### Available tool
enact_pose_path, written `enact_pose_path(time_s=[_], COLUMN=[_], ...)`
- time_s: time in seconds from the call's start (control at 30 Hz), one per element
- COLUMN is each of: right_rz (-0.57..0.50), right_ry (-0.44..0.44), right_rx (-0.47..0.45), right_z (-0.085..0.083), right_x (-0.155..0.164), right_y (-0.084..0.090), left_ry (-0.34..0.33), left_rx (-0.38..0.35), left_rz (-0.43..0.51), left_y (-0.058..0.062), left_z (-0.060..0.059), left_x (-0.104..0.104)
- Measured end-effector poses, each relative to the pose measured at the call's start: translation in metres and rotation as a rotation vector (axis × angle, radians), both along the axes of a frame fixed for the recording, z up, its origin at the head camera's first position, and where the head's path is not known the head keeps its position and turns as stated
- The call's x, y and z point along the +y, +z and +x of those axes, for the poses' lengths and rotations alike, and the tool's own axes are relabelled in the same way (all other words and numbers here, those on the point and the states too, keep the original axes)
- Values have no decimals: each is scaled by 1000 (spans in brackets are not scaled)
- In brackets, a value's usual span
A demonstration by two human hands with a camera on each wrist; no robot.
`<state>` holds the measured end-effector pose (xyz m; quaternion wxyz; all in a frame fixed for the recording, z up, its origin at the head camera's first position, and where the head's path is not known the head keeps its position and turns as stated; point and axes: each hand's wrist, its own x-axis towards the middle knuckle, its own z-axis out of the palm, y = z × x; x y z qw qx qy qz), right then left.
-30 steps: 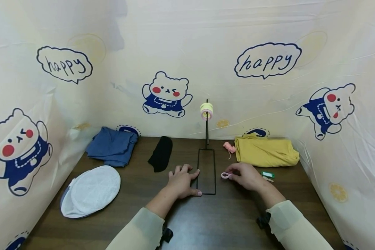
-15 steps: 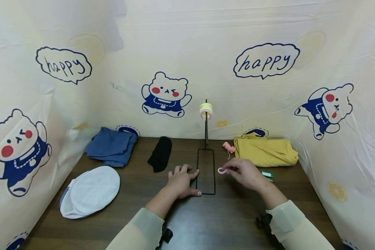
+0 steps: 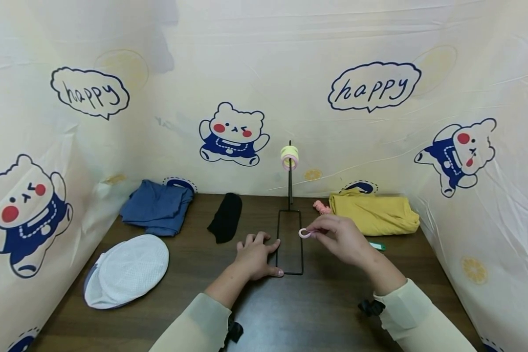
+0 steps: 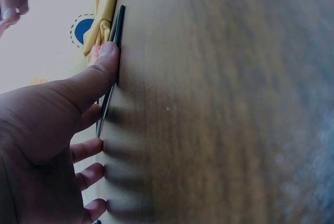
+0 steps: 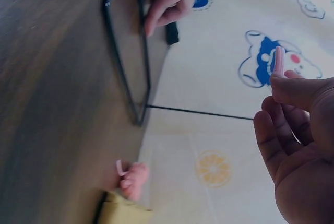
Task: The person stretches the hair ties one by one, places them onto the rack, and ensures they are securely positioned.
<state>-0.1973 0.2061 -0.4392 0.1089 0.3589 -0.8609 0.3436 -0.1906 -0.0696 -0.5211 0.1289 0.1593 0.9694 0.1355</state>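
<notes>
My left hand [image 3: 254, 256] rests at the left side of the black wire stand's base [image 3: 294, 274], its fingers spread on the table. In the left wrist view the thumb [image 4: 108, 51] presses on the base wire. My right hand [image 3: 343, 240] pinches a small pink hair tie [image 3: 300, 233] between thumb and fingers, above the base's right side. The right wrist view shows the hair tie [image 5: 279, 61] edge-on at the fingertips. Yellow and pink hair ties [image 3: 289, 152] hang on the arm at the top of the stand's post [image 3: 290, 188].
A pink yarn-like bundle [image 3: 321, 207], a folded yellow cloth [image 3: 374, 212] and a green key tag [image 3: 377, 246] lie to the right. On the left are a black sock [image 3: 226, 217], a folded blue cloth [image 3: 158, 208] and a white cap [image 3: 132, 269]. A printed sheet surrounds the table.
My right hand has lifted the pink hair tie and carried it leftward and away from me, from beside the base to over its right wire. The left hand stays in place.
</notes>
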Motion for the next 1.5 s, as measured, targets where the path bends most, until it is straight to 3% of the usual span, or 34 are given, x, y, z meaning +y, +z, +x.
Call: enact_pose_path(time_s=[0.23,0.63,0.83,1.17,1.5], right_rz=[-64,-221,-236,-252,-274], right_ry=[61,189,163,119,74], right_rx=[80,240,296,355,333], right_z=[10,30,34,33,22], right_x=[-10,-33,-40,-42,-39], right_y=[21,75,91,104,103], left_ry=[-5,-3,2,-3,-6], left_rx=[-2,6,-5,-4,-1], left_rz=[4,-10,-13,-16,-9], left_y=[-2,0,1,0,0], left_z=[-1,-1,-1,-1,-1], left_x=[0,1,1,0,0])
